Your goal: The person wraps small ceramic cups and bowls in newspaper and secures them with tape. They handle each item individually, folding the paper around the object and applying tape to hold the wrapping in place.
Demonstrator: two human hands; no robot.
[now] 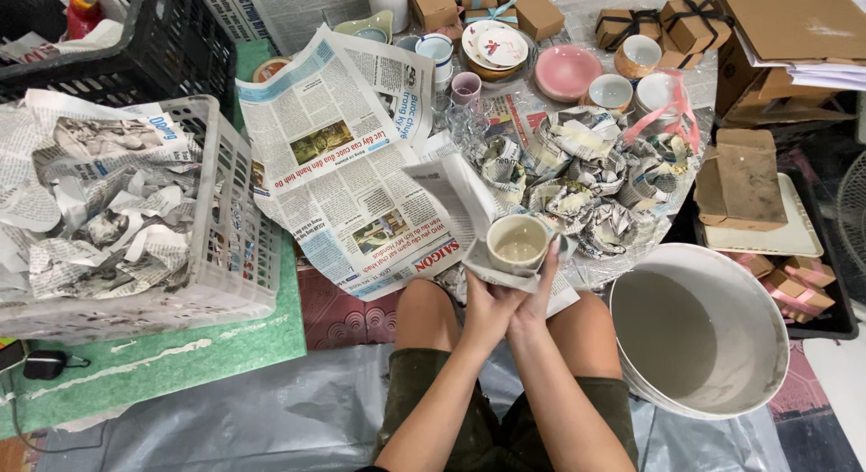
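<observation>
A small cream ceramic cup point(518, 242) sits upright on a sheet of newspaper point(458, 194) that I hold above my knees. My left hand point(488, 302) cups the paper and the cup from below on the left. My right hand point(539, 291) grips the paper under the cup, its fingers reaching up the cup's right side. Both wrists are pressed close together. Just beyond the cup lie several bundles wrapped in newspaper point(586, 179).
A white plastic basket point(236, 255) of crumpled newspaper stands at left. A big white bucket point(699, 332) sits by my right knee. Open newspaper sheets point(334, 156) lie ahead. Bowls, cups and a pink plate point(566, 72) stand further back, with brown gift boxes point(695, 23) and cardboard at right.
</observation>
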